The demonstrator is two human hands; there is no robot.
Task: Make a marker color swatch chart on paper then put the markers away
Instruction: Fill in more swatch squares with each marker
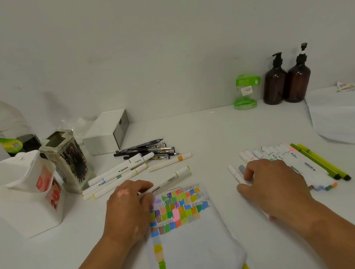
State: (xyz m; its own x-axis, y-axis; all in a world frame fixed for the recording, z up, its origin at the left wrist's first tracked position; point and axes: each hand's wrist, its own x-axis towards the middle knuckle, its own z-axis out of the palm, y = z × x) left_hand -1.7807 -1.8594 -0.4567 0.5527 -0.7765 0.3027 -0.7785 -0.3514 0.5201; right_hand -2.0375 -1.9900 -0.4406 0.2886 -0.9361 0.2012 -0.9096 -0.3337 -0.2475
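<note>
Both hands down on the white table (217, 133), the swatch paper (195, 244) between them.

We record the left hand (127, 208) at the paper's upper left corner, fingers curled round the near end of a green-banded marker (173, 177) that lies capped and slanting off the sheet's top edge. The right hand (274, 185) rests palm down on the near end of a row of markers (300, 164) to the right of the paper, fingers bent over them; we cannot tell whether it grips one. The paper carries a grid of colour blocks at its top and a column down its left edge. More loose markers (118, 173) lie left of centre, just beside a white bin (19, 194). Two green pens (321, 162) lie alongside the row.
</note>
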